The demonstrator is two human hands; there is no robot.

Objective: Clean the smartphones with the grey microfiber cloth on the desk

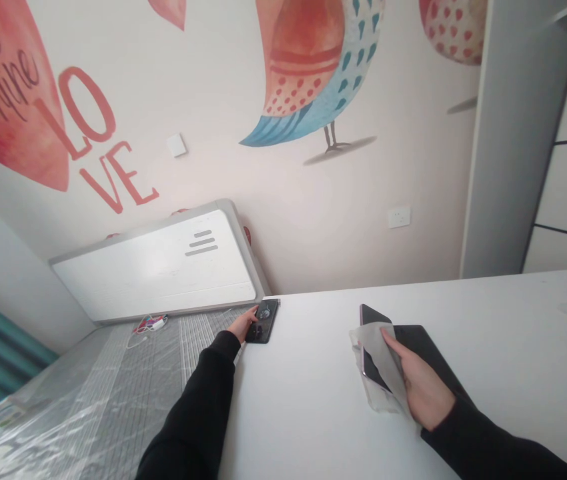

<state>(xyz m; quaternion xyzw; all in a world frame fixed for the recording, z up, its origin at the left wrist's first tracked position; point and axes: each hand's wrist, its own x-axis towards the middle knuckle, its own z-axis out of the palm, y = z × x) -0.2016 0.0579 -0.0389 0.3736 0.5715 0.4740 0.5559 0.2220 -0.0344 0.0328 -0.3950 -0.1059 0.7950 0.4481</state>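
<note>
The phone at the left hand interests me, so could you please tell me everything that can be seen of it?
The phone is dark and glossy, with a round camera-like module toward its far end, so its back seems to face up. It is at the left edge of the white table, near the far corner. The left hand holds its left side; whether it lies flat is unclear.

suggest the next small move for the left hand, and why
I'd probably draw the black phone a little farther onto the white table: it is right at the table's left edge, and the left hand already grips it. The right hand is occupied, holding a gray cloth against a dark slim device.
</note>
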